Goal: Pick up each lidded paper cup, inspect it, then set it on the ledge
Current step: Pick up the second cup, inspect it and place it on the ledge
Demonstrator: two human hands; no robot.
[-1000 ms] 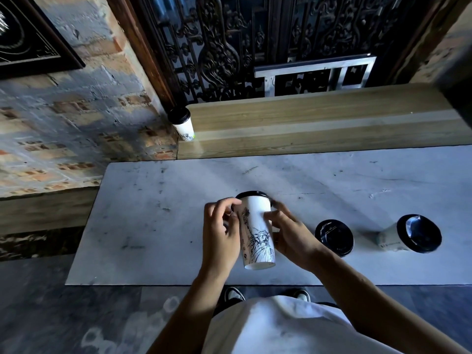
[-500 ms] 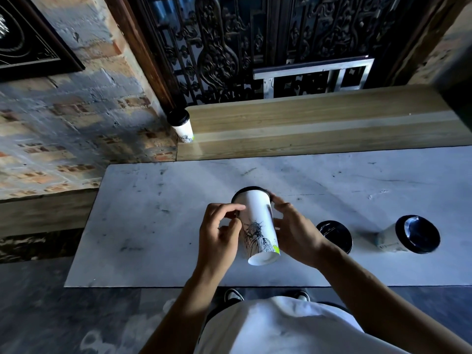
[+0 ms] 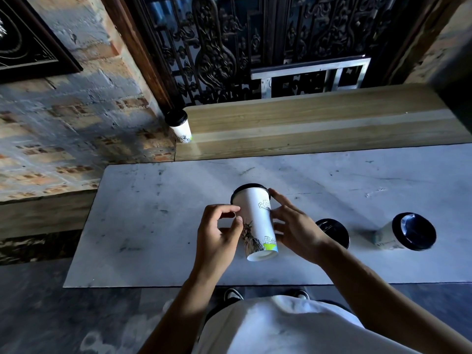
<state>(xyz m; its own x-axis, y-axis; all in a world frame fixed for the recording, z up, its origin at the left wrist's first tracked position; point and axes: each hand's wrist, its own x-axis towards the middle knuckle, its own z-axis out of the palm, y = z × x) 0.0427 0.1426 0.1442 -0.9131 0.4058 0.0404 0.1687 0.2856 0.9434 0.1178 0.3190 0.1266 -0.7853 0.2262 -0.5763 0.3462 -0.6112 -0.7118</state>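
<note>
Holding a lidded cup [image 3: 255,221] above the bench [image 3: 153,226], both hands work at its sides. Left hand [image 3: 217,238] is on the cup's left side, thumb and forefinger curled and pinching the wall near mid-height. Right hand [image 3: 296,231] is on the right side, fingers curved round the wall, forefinger reaching up to the black lid rim. Cup is tilted: lid points far, base points near toward the person. Printed side faces up: statue drawing, small green and blue band near the base.

Two more cups stand on the bench to the right. The nearer one [image 3: 333,232] is just beside the right wrist, only its black lid showing. The other [image 3: 406,235] is further right, well apart, white wall and black lid visible.

Ledge [image 3: 319,129] is pale wood, running along the far edge of the bench. One lidded cup [image 3: 180,126] stands upright at its left end, next to the brick wall [image 3: 63,123]. Dark ornate grille [image 3: 242,47] behind the ledge.
</note>
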